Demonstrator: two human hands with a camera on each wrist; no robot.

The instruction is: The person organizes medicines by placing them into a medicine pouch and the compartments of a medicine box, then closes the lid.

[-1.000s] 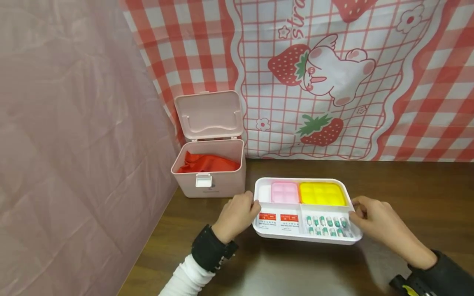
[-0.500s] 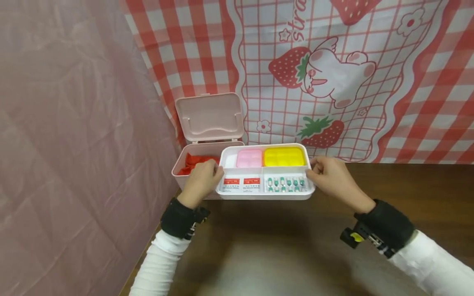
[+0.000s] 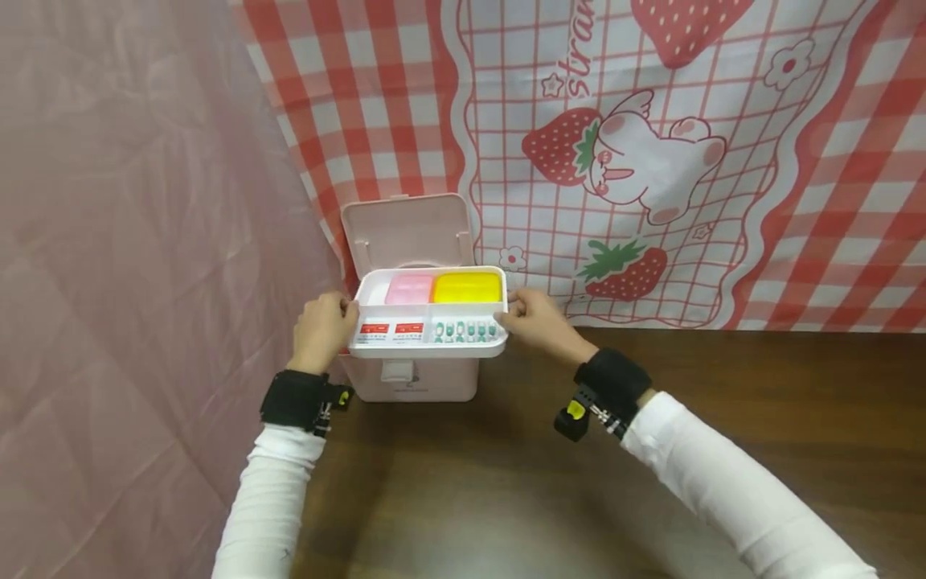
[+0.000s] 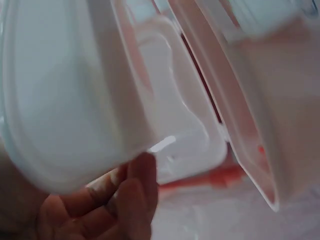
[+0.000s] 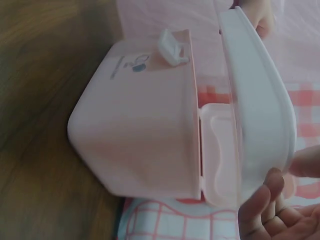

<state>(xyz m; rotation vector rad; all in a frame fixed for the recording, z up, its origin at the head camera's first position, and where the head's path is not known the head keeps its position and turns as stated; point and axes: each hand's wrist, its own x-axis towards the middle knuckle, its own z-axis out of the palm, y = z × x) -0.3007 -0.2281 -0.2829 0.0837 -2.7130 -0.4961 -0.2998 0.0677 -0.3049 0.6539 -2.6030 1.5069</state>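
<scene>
A white divided tray [image 3: 427, 351] hangs over the pink box [image 3: 443, 382], with a gap between tray and box rim showing in the right wrist view. My left hand [image 3: 321, 328] pinches the tray's left end; my right hand [image 3: 538, 322] pinches its right end, fingertips under the rim. Inside the tray lie a pink lidded case [image 3: 410, 289], a yellow lidded case [image 3: 468, 287], two red-and-white packets [image 3: 374, 330] and a blister pack of green-and-white capsules [image 3: 463, 330]. The box's lid [image 3: 405, 233] stands raised behind. In the head view the tray hides the box's inside.
Brown wooden table [image 3: 651, 450] stretches right and forward of the box. Behind hangs a red-and-white checked strawberry cloth [image 3: 629, 273], and a pinkish curtain [image 3: 159, 322] falls close on the left. A white latch [image 3: 397, 371] sticks out from the box's front.
Both hands have carried the tray left and away from the body, from over the table to over the box. The red cloth in the box has gone out of sight in the head view.
</scene>
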